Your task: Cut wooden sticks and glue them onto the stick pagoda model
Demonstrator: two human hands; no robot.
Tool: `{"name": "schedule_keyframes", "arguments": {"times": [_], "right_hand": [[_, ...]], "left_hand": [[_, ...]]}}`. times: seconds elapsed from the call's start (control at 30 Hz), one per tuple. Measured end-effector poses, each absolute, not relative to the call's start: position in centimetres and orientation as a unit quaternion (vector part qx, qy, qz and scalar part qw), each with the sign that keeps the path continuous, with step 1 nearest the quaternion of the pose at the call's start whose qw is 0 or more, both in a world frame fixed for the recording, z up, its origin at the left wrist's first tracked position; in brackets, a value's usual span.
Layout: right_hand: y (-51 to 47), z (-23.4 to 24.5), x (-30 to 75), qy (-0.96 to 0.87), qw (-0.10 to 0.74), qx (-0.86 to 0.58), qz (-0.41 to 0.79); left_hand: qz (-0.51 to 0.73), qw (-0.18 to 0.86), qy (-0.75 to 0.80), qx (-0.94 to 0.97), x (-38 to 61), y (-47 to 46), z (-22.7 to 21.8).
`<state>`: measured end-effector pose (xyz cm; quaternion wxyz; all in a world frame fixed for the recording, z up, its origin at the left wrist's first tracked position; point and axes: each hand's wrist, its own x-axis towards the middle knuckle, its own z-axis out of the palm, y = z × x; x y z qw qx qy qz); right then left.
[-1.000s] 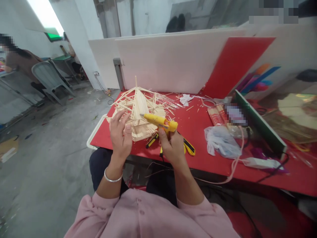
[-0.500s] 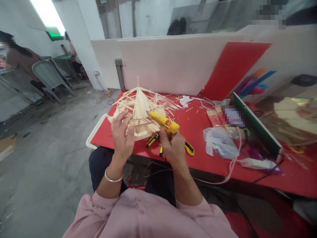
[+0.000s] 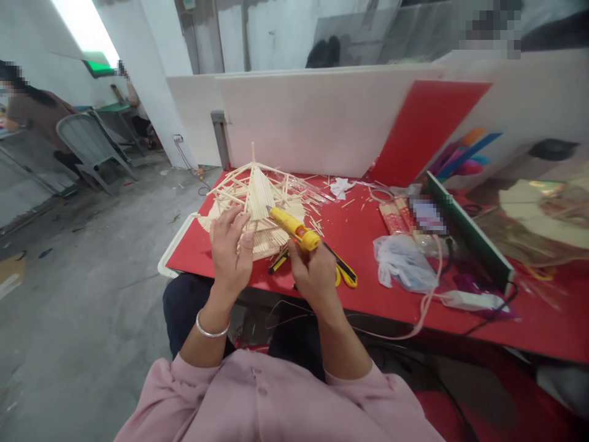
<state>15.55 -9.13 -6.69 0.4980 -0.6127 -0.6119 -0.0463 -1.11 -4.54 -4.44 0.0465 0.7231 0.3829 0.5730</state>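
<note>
A pagoda-like model of thin wooden sticks [image 3: 260, 190] stands on the red tabletop, with a slatted sloping roof and a pointed top. My right hand [image 3: 315, 273] is closed round the handle of a yellow hot glue gun [image 3: 294, 226]. Its nozzle points up and left, close to the slatted roof; whether it touches cannot be made out. At the model's near left side is my left hand [image 3: 232, 252], fingers spread and raised, holding nothing that I can see. A yellow and black cutter [image 3: 346, 270] lies just behind my right hand, partly hidden by it.
Loose sticks [image 3: 313, 209] and a crumpled white tissue [image 3: 341, 187] lie behind the model. Rightward are a plastic bag [image 3: 405, 263], a phone [image 3: 429, 215], a white power strip [image 3: 476, 301] with a pink cord, and a green-sided box [image 3: 469, 230]. White boards [image 3: 313, 126] stand behind the table.
The glue gun in my right hand has shifted slightly left, nearer the roof slats. My left hand stays raised beside the model. The whole view has shifted a little.
</note>
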Motion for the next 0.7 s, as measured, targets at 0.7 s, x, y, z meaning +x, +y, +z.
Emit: {"name": "schedule_keyframes", "arguments": {"times": [0.7], "right_hand": [[-9.8,-7.1,16.4,-0.641,0.525,-0.56,-0.016]], "left_hand": [[0.571,0.057,0.406,0.711,-2.4,-5.4,-4.5]]}}
